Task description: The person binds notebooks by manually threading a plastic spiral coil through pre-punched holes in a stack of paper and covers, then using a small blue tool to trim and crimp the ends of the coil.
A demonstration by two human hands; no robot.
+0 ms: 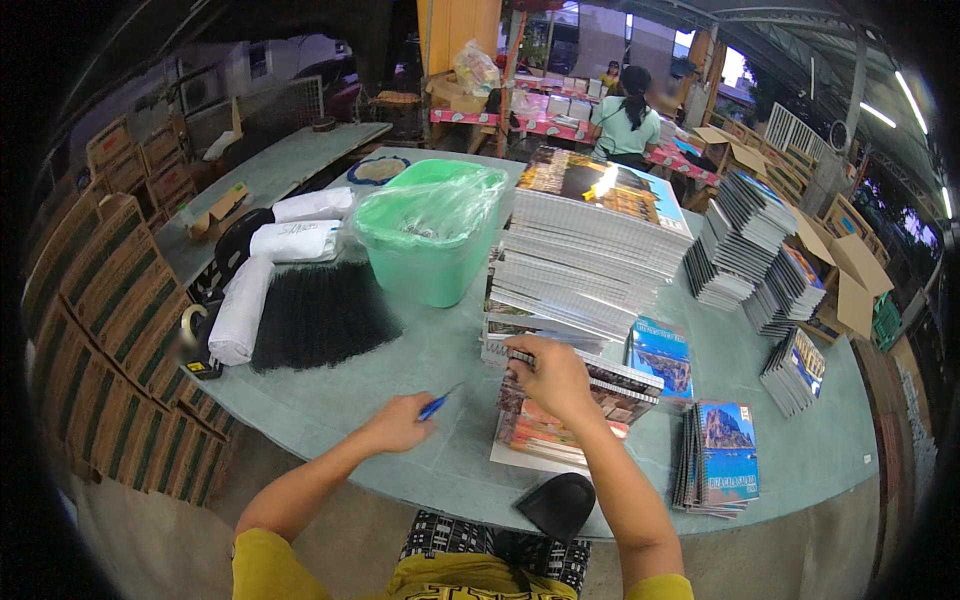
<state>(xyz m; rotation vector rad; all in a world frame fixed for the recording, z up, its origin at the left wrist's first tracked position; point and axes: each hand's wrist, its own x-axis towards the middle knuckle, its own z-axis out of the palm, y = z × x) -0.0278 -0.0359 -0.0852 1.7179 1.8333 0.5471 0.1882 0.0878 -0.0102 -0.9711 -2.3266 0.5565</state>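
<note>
My left hand (pixel 402 424) is closed round a small blue-handled tool (pixel 432 408) with a thin pointed tip, just above the table. My right hand (pixel 548 375) pinches the bound edge of a dark-covered spiral notebook (pixel 615 393), which is partly hidden by that hand and forearm. Under it lie notebooks with an orange-red cover (pixel 550 428). Right behind rises a tall stack of spiral notebooks (pixel 590 240). A blue-covered notebook (pixel 662 358) lies beside the stack. Near the table's front edge, between my forearms, rests a black rounded object (pixel 560 505).
On the grey-green table (pixel 330 400) stand a green bin (pixel 430 245) lined with clear plastic, white rolls (pixel 238 310) and a spread of black strands (pixel 320 315). More notebook stacks (pixel 725 455) stand right. Cartons (pixel 120 320) rise left; a person (pixel 628 125) works farther back.
</note>
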